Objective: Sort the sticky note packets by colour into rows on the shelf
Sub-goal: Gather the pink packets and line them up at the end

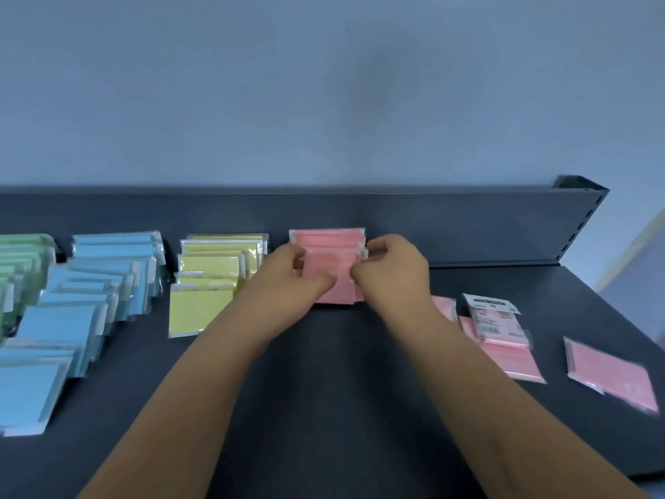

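Observation:
A row of pink sticky note packets stands against the back of the dark shelf. My left hand and my right hand both grip the front pink packet of that row by its sides. To the left run a yellow row, a blue row and a green row. Loose pink packets lie to the right of my right arm, one with its label side up, and another pair sits further right.
The shelf's raised back panel runs behind the rows. Its perforated right end bracket stands at the far right. A pale blue wall rises above. The shelf's front edge shows at the lower right.

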